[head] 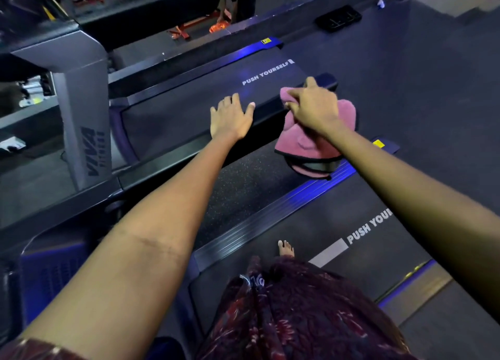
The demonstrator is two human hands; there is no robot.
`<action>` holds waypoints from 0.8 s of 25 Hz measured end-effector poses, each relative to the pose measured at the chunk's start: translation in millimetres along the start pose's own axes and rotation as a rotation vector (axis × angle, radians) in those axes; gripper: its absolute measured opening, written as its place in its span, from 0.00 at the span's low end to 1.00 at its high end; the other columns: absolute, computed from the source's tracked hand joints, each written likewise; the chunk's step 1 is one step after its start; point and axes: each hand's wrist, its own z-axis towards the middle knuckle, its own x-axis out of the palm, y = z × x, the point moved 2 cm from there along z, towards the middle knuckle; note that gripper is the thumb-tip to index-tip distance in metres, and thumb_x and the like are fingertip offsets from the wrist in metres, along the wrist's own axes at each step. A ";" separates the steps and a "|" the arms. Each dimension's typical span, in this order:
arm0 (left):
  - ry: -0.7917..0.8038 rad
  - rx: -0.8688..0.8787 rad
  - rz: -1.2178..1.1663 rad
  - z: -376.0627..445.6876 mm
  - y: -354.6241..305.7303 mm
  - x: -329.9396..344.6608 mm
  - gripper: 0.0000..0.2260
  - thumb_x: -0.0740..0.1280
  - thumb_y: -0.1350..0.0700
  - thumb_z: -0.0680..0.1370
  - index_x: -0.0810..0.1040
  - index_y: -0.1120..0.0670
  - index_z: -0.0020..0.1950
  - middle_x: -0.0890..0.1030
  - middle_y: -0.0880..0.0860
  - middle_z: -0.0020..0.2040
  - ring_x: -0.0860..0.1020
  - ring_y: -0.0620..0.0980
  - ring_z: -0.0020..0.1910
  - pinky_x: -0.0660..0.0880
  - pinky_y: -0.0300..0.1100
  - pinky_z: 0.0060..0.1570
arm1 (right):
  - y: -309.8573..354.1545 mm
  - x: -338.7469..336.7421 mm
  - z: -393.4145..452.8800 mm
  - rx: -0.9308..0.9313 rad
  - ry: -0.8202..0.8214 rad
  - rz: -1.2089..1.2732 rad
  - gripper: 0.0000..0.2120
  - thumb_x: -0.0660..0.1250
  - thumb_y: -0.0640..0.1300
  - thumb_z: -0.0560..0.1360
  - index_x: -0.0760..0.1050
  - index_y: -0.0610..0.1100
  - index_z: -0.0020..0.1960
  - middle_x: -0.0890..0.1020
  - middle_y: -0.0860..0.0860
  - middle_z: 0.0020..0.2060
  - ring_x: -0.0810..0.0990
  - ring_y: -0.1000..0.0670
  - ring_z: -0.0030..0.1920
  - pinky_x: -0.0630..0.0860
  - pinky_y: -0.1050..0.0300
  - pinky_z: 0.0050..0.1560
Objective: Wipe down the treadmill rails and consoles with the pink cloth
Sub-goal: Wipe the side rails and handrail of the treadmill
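A dark handrail [267, 110] of the neighbouring treadmill runs from the grey upright out to its free end at centre right. My left hand [230, 116] rests flat on the rail with fingers spread. My right hand [315, 108] grips the pink cloth [300, 140] near the rail's end; the cloth hangs down from the hand in folds, with a black-edged part at the bottom. The thumb of the right hand reaches over the rail tip.
The grey upright [84, 132] marked VIVA stands at left. Two belts reading PUSH YOURSELF lie below, one beyond the rail [205, 110], one under my feet [351, 238]. Blue-lit side strips [311, 194] run between them. A person stands at the far top.
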 end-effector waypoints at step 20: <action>0.019 0.000 0.014 -0.7 0.3 1.2 0.25 0.50 0.43 0.80 0.62 0.57 0.72 0.68 0.58 0.69 0.65 0.57 0.68 0.59 0.54 0.68 | -13.5 5.2 -6.3 -0.033 -0.034 0.055 0.15 0.60 0.54 0.78 0.74 0.51 0.62 0.70 0.42 0.58 0.76 0.38 0.51 0.70 0.48 0.45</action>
